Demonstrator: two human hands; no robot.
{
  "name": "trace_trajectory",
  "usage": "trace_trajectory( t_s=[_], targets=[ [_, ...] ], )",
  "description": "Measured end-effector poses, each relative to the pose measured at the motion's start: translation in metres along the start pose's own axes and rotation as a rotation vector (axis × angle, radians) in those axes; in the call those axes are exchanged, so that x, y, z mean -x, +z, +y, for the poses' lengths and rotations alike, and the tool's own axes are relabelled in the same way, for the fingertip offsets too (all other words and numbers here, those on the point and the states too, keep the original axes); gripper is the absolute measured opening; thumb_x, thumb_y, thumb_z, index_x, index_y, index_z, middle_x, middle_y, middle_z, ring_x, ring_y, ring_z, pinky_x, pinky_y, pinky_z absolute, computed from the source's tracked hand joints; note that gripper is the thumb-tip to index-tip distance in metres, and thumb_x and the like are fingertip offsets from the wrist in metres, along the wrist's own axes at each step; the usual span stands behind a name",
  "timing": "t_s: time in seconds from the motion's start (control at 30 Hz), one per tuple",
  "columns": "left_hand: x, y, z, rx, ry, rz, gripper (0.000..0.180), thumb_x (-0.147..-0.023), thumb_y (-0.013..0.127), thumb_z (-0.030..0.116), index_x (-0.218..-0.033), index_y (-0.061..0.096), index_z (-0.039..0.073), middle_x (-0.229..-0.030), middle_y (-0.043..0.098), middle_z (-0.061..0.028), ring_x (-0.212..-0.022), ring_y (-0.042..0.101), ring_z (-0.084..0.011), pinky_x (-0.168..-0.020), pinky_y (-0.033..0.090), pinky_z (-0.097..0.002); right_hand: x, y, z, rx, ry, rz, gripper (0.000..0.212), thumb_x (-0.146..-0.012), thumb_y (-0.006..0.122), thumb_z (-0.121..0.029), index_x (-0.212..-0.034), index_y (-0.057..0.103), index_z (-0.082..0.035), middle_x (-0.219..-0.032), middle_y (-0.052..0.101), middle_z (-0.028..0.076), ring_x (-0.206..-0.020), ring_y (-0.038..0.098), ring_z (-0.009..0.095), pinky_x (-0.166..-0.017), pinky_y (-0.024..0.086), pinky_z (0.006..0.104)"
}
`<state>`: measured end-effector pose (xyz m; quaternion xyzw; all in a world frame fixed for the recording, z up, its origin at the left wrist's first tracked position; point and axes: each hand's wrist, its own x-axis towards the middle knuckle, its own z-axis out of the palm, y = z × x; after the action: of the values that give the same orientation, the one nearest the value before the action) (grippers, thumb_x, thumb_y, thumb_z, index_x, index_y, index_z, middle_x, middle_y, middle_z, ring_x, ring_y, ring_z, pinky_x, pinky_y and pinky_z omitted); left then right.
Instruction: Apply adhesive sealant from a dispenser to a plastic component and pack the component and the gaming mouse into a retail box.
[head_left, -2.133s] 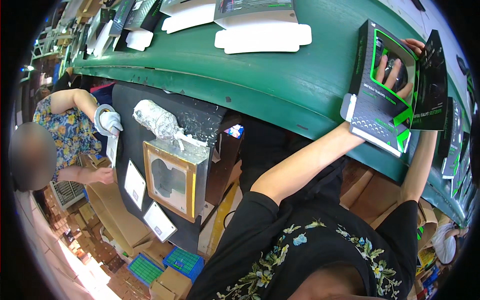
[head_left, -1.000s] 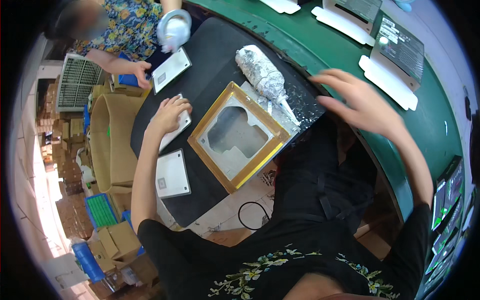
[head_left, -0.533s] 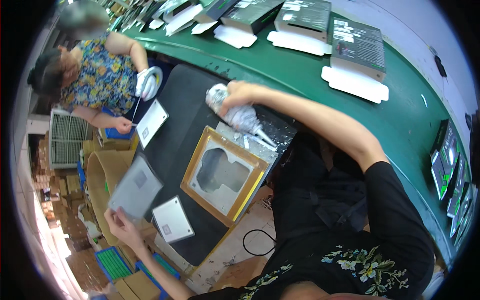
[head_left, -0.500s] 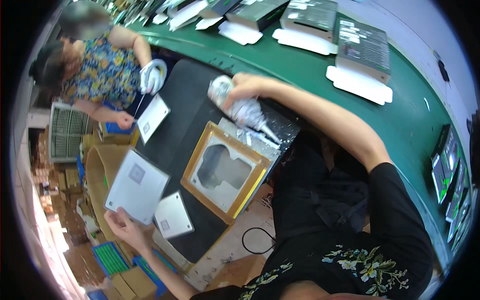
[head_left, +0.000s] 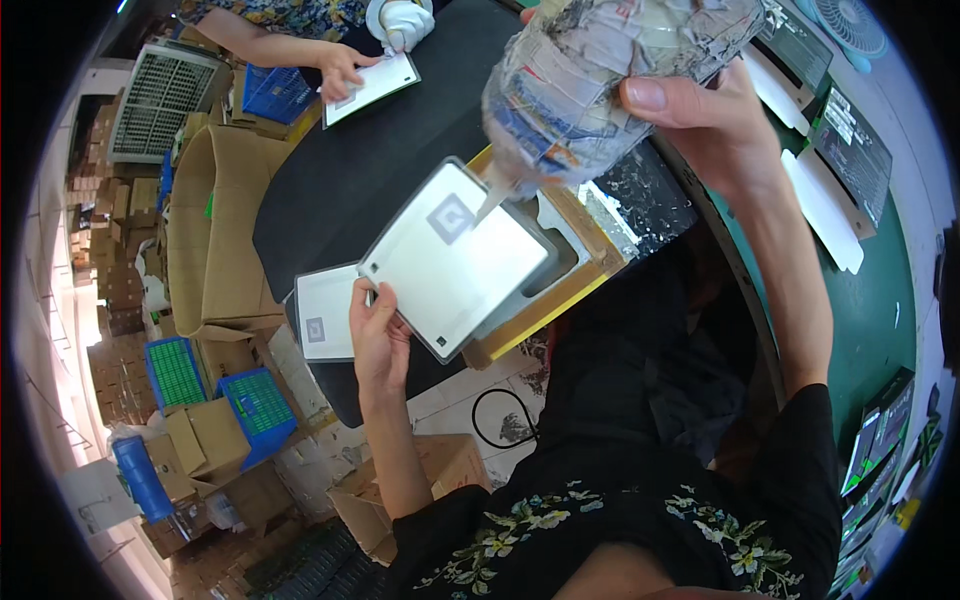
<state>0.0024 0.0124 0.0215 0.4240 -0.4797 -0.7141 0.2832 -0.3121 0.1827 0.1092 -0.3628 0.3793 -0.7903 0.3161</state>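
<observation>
My left hand point(head_left: 380, 335) pinches the near left corner of a white rounded-corner panel point(head_left: 440, 285), tilted above the black table. The panel bears a grey square mark. My right hand point(head_left: 725, 130) grips a large squeeze bottle point(head_left: 590, 100) wrapped in ragged, stained tape. Its narrow nozzle points down onto the panel beside the square mark; whether the tip touches cannot be told. Under the panel is a wooden frame point(head_left: 592, 225) with a cut-out plate, partly covered. A second white panel point(head_left: 322, 290) lies on the table by my left hand.
Across the black table point(head_left: 330, 190), a co-worker's hand point(head_left: 343, 70) rests on another white panel point(head_left: 385, 88); their other hand holds a white wad. Cartons and blue crates point(head_left: 255, 410) stand at left. Black boxes point(head_left: 850, 150) lie on the green table point(head_left: 895, 300) at right.
My left hand has brought the panel rightward over the wooden frame. My right hand has lifted the bottle off the table's right end and tipped its nozzle toward the panel. The view has shifted.
</observation>
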Motion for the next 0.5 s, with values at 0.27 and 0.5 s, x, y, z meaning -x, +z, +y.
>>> trace_trajectory(
  t_s=[0.27, 0.5],
  targets=[
    [-0.003, 0.028, -0.018, -0.171, -0.039, -0.034, 0.011, -0.102, 0.055, 0.016, -0.103, 0.048, 0.007, -0.082, 0.065, -0.0019, -0.067, 0.057, -0.0032, -0.057, 0.048, -0.0190, 0.013, 0.021, 0.057, 0.020, 0.161, -0.087, 0.059, -0.071, 0.085, -0.003, -0.124, 0.058, 0.000, -0.114, 0.069, 0.010, -0.107, 0.065, 0.019, -0.100, 0.048, 0.0358],
    [-0.010, 0.034, -0.013, -0.273, -0.076, -0.097, 0.012, -0.103, 0.052, 0.018, -0.106, 0.051, 0.006, -0.080, 0.065, -0.0014, -0.061, 0.057, -0.0017, -0.053, 0.049, -0.0176, 0.000, 0.019, 0.096, 0.081, 0.167, -0.082, 0.048, -0.074, 0.082, -0.001, -0.117, 0.063, 0.001, -0.111, 0.071, 0.008, -0.104, 0.065, 0.016, -0.096, 0.049, 0.0327]
  ],
)
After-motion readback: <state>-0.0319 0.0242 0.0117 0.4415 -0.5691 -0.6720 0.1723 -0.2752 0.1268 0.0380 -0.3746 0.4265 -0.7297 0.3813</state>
